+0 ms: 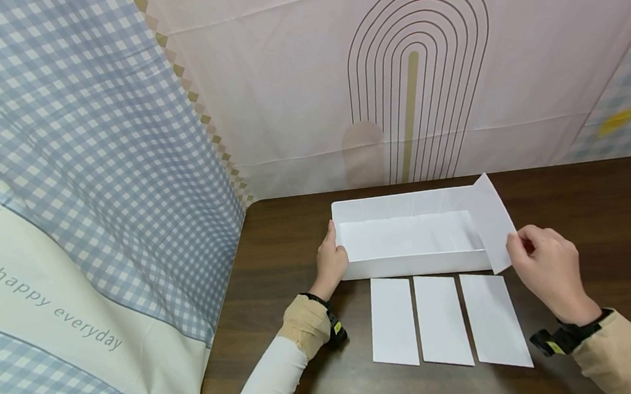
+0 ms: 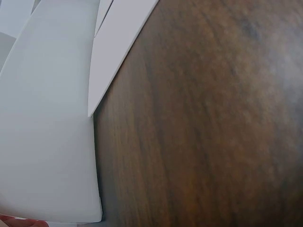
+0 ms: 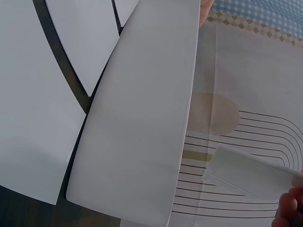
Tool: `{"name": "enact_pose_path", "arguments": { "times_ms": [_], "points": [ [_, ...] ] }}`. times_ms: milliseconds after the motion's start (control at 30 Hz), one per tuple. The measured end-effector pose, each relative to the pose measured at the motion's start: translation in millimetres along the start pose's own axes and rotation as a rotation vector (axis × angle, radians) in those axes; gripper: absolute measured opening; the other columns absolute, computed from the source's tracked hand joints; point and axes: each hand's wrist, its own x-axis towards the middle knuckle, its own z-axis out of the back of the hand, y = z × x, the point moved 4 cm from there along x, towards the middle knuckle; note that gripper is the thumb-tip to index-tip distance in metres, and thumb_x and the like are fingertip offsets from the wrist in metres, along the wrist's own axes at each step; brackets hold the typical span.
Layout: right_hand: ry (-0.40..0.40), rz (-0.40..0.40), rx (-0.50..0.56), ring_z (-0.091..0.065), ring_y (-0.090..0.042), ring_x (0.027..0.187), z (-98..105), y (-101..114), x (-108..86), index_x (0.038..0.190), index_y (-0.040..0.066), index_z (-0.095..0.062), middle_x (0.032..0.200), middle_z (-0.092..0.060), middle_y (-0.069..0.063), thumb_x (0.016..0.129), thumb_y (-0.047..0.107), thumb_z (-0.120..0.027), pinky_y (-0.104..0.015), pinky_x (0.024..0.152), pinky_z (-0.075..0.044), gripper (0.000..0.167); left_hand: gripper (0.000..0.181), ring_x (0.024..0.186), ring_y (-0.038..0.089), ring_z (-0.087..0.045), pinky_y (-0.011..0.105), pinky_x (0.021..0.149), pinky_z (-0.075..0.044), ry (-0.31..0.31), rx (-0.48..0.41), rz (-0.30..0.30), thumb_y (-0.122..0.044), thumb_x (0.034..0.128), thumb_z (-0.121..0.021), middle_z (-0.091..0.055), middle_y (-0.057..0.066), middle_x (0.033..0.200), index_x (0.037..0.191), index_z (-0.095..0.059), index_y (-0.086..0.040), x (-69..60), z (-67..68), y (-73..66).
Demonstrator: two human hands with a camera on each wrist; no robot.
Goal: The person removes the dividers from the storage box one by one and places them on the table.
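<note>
A long shallow white box (image 1: 412,265) with an open top lies on the table. At its left end my left hand (image 1: 332,262) holds the corner, one finger straight along the outside of the end wall. My right hand (image 1: 549,265) pinches the edge of a thin white panel (image 1: 494,226), which stands tilted at the box's right end. In the right wrist view its fingertips (image 3: 286,205) show at the panel's edge. Three flat white panels, a left one (image 1: 393,322), a middle one (image 1: 442,321) and a right one (image 1: 494,321), lie side by side in front of the box.
The dark wooden table (image 1: 274,243) ends at a back edge close behind the box. A pale cloth (image 1: 285,100) with printed arches hangs behind it. Blue checked cloth (image 1: 92,115) hangs along the left side.
</note>
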Motion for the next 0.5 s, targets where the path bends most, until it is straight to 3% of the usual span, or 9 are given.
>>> {"name": "enact_pose_path", "arguments": {
  "times_ms": [500],
  "points": [
    [-0.021, -0.002, -0.002, -0.038, -0.022, 0.055, 8.4, -3.3, -5.1, 0.063, -0.005, -0.055, 0.051, -0.048, -0.012, 0.079, 0.009, -0.051, -0.026, 0.048, -0.025, 0.022, 0.06, 0.126, 0.024, -0.033, 0.038, 0.099, -0.034, 0.006, 0.004, 0.002, 0.003, 0.0838, -0.033, -0.028, 0.009, 0.143, 0.141, -0.018, -0.007, -1.2, 0.4, -1.1]
  ]
}}
